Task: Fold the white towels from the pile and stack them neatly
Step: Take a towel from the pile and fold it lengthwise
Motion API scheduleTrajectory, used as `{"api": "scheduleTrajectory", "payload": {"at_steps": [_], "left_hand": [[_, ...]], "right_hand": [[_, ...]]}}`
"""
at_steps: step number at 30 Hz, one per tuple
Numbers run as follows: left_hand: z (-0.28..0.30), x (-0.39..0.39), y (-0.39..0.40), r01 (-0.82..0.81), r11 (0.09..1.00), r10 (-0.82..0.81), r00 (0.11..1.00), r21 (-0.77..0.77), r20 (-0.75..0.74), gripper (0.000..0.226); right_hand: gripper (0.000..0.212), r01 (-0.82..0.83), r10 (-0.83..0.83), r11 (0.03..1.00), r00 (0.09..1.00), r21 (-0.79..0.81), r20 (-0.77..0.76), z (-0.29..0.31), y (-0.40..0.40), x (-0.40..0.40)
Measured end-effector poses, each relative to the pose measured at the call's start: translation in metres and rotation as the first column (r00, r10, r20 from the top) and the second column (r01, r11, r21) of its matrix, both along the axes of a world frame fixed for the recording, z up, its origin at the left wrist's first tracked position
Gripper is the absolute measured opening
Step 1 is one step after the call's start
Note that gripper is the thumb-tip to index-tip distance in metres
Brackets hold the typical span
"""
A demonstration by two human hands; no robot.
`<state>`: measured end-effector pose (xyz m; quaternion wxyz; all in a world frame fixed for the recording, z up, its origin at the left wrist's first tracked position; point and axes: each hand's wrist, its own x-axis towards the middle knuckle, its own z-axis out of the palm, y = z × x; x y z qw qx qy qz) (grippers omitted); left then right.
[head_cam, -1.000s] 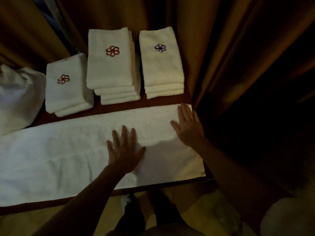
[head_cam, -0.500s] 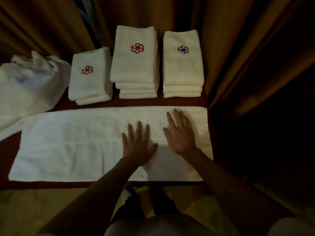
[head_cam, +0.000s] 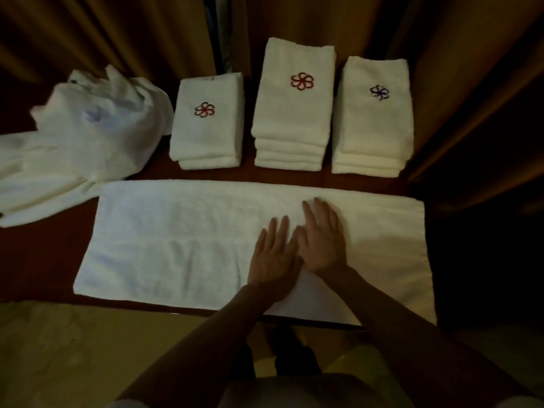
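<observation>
— On the table (head_cam: pixel 44 260)?
— One long white towel (head_cam: pixel 182 245), spread out flat, near the front edge.

— On that towel?
— Both hands, side by side, a bit right of the middle. Left hand (head_cam: pixel 272 257) flat, fingers straight and a little apart, pressing down. Right hand (head_cam: pixel 323 242) flat too, fingers straight, a bit blurry, just beside the left one, maybe touching at the thumbs. Nothing pinched, nothing held.

— Behind the towel?
— Three neat stacks in a row. Left stack (head_cam: pixel 207 125), the lowest, with a red flower (head_cam: pixel 204 110) on top. Middle stack (head_cam: pixel 294 113), the tallest, with a bigger red flower (head_cam: pixel 302 81). Right stack (head_cam: pixel 374 119), with a dark blue flower (head_cam: pixel 379 93).

— Touching each other?
— No, small gaps between them. A strip of dark table between the stacks and the long towel too.

— Off to the left?
— A messy pile of white towels (head_cam: pixel 88 136), all crumpled, reaching past the left edge of the view. Very close to the long towel's far left corner; touching or not, cannot tell.

— All around?
— Brown curtains (head_cam: pixel 117 39) at the back and right.
</observation>
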<state>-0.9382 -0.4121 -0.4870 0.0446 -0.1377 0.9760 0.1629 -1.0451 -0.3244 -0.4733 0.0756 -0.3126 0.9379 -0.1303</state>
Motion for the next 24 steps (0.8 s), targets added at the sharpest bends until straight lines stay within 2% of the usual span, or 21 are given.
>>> {"api": "scheduleTrajectory", "payload": {"at_steps": [3,6,13,16,18,21,24], "left_hand": [[-0.003,0.01,-0.024,-0.012,1.0,0.013,0.999,0.028,-0.048,0.065],[-0.009,0.038,-0.066,-0.173,0.985,0.172,0.984,-0.022,-0.051,0.062],[-0.008,0.101,-0.183,-0.386,0.919,0.382,0.922,-0.08,-0.062,0.069],[-0.002,0.114,-0.22,-0.484,0.873,0.482,0.875,-0.054,-0.043,0.07],[0.005,0.115,-0.243,-0.485,0.871,0.484,0.874,-0.075,-0.042,0.067],[0.013,0.106,-0.265,-0.43,0.89,0.432,0.902,-0.149,-0.017,0.063],[0.015,0.104,-0.279,-0.483,0.854,0.492,0.871,-0.193,-0.002,0.062]], "right_hand": [[0.057,-0.019,0.017,0.999,1.0,-0.047,-0.026,-0.016,-0.014,0.02],[0.053,-0.039,0.038,0.999,0.992,-0.004,-0.124,-0.027,-0.003,0.017],[0.057,-0.023,0.031,0.997,0.993,0.079,-0.111,-0.017,-0.001,0.011],[0.058,0.117,-0.109,0.99,0.988,0.076,-0.109,-0.008,-0.021,0.009],[0.056,0.179,-0.168,0.981,0.977,0.076,-0.129,0.004,-0.053,0.016],[0.051,0.113,-0.111,0.993,0.986,0.015,-0.121,0.01,-0.111,0.047],[0.058,0.044,-0.041,0.998,0.996,0.039,-0.081,-0.008,-0.139,0.083]]}}
